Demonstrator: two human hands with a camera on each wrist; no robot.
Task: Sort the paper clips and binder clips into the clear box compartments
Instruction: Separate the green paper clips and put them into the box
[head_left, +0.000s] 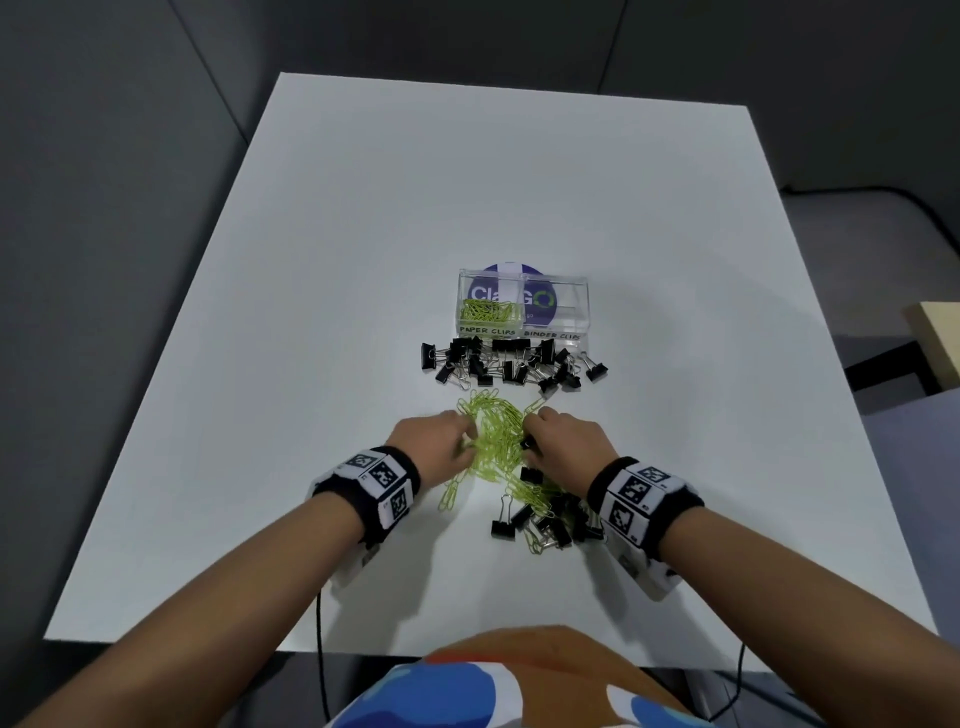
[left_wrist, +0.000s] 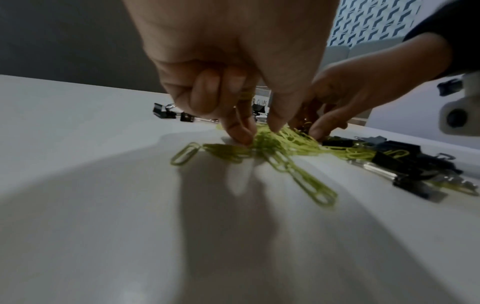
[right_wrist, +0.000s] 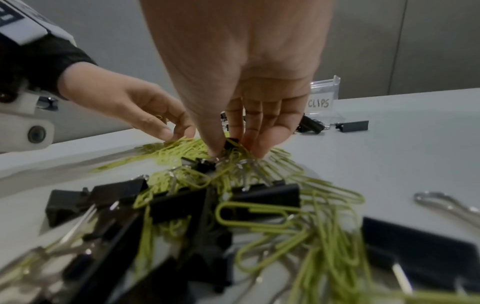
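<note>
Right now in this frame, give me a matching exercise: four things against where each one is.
Things:
1. green paper clips already sorted
2. row of black binder clips
3. left hand
4. mixed heap of clips

Places:
A. under the right wrist
B. left compartment of the clear box
C. left edge of the loose green paper clip pile
D. on the table in front of the box

Pairs: 1-B, 2-D, 3-C, 4-A

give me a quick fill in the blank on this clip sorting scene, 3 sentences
1. The clear box already holds some ____ paper clips.
2. The compartment labelled binder clips is ____.
3. Both the left hand and the right hand reach into the paper clip pile on the ____ table.

Missing words: green; empty; white
</note>
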